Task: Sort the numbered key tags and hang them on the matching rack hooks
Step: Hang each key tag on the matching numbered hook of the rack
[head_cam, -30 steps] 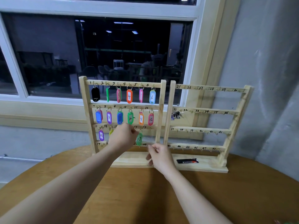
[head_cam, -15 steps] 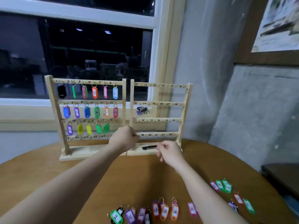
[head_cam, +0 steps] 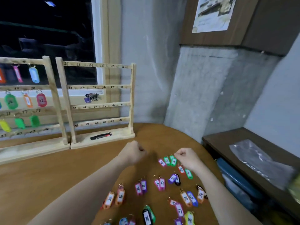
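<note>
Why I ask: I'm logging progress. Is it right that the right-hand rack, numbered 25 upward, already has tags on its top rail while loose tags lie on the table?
Not quite. In the head view the right-hand rack has a bare top rail; only the left-hand rack carries hanging tags. Loose tags do lie on the table.

Pale wooden rack (head_cam: 97,103); brown table (head_cam: 48,176); pink, green, orange, purple tags (head_cam: 162,184).

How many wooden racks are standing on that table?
2: the left rack, cut off by the picture's edge, and the right rack right beside it. More could lie beyond the edge.
</note>
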The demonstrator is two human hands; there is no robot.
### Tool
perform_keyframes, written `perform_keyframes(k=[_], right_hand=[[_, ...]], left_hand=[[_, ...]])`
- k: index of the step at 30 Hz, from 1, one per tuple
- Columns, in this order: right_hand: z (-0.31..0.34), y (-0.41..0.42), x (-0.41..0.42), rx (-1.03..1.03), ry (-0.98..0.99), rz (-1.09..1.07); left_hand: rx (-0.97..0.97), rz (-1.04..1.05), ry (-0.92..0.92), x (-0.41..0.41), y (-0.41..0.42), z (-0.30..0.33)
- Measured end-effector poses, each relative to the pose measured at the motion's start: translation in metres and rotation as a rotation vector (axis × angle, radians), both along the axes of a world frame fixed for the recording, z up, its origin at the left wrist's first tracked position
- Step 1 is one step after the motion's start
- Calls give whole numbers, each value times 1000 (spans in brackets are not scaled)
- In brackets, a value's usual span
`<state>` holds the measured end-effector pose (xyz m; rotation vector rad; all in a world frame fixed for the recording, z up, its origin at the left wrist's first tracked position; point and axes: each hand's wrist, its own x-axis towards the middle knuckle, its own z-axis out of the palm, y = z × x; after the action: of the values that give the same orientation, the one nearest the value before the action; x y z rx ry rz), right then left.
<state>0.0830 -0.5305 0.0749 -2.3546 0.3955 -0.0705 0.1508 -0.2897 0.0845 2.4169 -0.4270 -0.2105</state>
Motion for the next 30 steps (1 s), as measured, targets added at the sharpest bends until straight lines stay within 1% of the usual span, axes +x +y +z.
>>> perform_keyframes(k=[3,8,11,13,15,19,24,27,30], right_hand=[[-17,-15,-3,22,92,9],[-33,-16,11,5,93,12],[-35,-15,23,-29,83,4],[-38,-14,29,-82,71,9],[-41,-11,32,-147,87,8],[-41,-1,37,-243,117,-23],[-41,6,45,-137,210,-23],[-35,11,47,-181,244,4],[-23,17,44,-208,203,61]], left_hand=[[-21,-54,54,3,-32,-21],[-49,-83,106,11,-66,-50],[-74,-19,79,19,-73,-58],[-98,41,67,23,-74,-62],[-81,47,54,26,-74,-66],[-19,17,49,30,-77,-69],[8,2,103,33,-80,-66],[-19,-34,138,34,-75,-62],[-133,-75,213,33,-60,-51]])
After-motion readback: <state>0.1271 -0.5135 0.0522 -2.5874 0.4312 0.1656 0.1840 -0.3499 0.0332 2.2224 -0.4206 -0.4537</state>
